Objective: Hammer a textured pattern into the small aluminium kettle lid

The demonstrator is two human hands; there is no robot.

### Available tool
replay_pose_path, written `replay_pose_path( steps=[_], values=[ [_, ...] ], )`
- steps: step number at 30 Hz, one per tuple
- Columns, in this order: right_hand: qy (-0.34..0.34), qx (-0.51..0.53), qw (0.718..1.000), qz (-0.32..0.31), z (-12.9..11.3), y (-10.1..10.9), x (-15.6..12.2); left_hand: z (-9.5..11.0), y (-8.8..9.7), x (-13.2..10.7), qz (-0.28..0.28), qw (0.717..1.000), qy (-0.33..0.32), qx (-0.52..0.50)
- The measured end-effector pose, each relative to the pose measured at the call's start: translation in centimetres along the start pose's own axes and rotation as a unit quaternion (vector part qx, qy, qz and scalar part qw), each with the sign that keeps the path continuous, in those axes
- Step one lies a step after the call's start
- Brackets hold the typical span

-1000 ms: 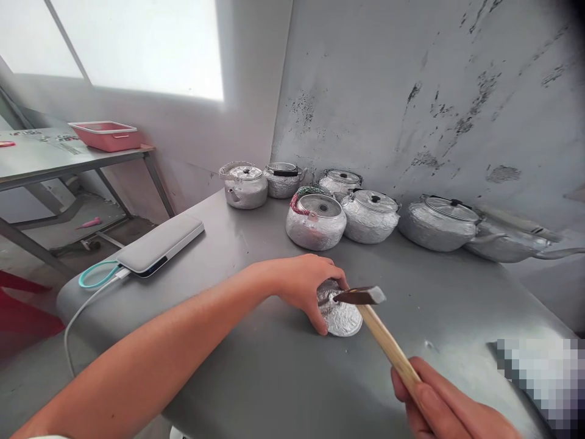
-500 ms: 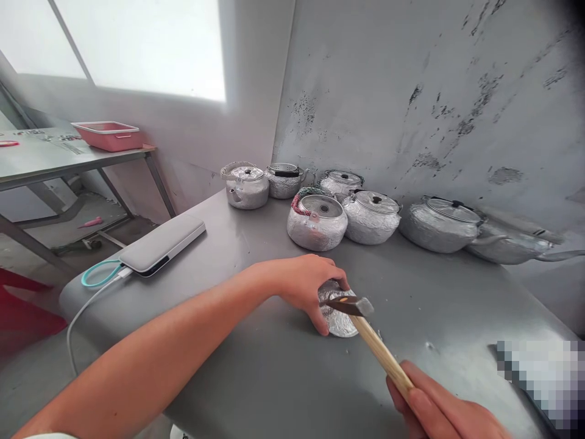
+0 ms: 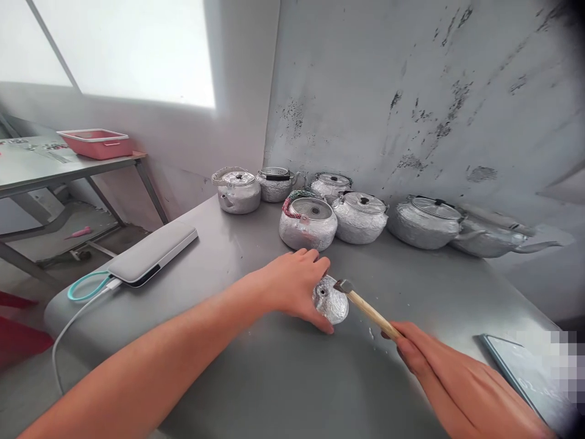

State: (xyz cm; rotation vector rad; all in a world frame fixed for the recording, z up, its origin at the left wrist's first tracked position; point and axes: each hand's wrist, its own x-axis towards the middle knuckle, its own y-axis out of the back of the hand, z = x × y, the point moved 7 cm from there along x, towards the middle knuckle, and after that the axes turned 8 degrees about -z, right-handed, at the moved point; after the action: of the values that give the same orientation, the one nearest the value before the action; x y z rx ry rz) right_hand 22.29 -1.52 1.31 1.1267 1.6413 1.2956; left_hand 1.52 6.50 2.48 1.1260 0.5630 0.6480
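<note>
My left hand (image 3: 295, 281) reaches across the grey metal table (image 3: 256, 372) and is closed on a small hammered silver lid (image 3: 331, 302), holding it tilted on the tabletop. My right hand (image 3: 439, 366) grips the wooden handle of a small hammer (image 3: 361, 302). The hammer's metal head rests against the right upper edge of the lid.
Several hammered silver kettles (image 3: 308, 223) stand in a row along the stained wall at the back. A white power bank (image 3: 152, 253) with a teal cable lies at the table's left edge. A dark phone (image 3: 525, 378) lies at the right. A pink tray (image 3: 97, 143) sits on a side table.
The hammer has come down from above the lid to touch its edge. My right hand has moved forward and lower. The view has shifted slightly to the right.
</note>
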Motion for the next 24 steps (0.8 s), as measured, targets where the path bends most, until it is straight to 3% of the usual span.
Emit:
replay_pose_path(
  steps=[5, 7, 12, 16, 19, 24],
  values=[
    [0.038, 0.043, 0.998, 0.000, 0.0, 0.7, 1.3, 0.4, -0.3, 0.2, -0.066, 0.991, -0.088, -0.073],
    [0.060, 0.042, 0.997, 0.021, 0.0, 1.3, 1.4, 0.1, -0.5, 0.4, -0.072, 0.991, -0.071, -0.084],
    [0.055, 0.019, 0.998, 0.033, -0.7, 2.6, 1.2, -0.4, -0.8, 0.8, -0.017, 0.997, -0.016, -0.079],
    [-0.074, 0.006, 0.997, -0.014, -0.6, 3.5, 2.3, 0.3, -0.3, 0.5, -0.013, 0.995, -0.045, -0.085],
    [-0.151, -0.016, 0.988, 0.021, -0.4, 5.0, 3.7, 1.3, 0.7, 0.2, -0.023, 0.993, -0.087, -0.080],
    [-0.163, -0.010, 0.986, 0.029, -0.7, 4.7, 5.4, 1.6, 0.8, 0.3, -0.039, 0.989, -0.108, -0.097]
  ],
)
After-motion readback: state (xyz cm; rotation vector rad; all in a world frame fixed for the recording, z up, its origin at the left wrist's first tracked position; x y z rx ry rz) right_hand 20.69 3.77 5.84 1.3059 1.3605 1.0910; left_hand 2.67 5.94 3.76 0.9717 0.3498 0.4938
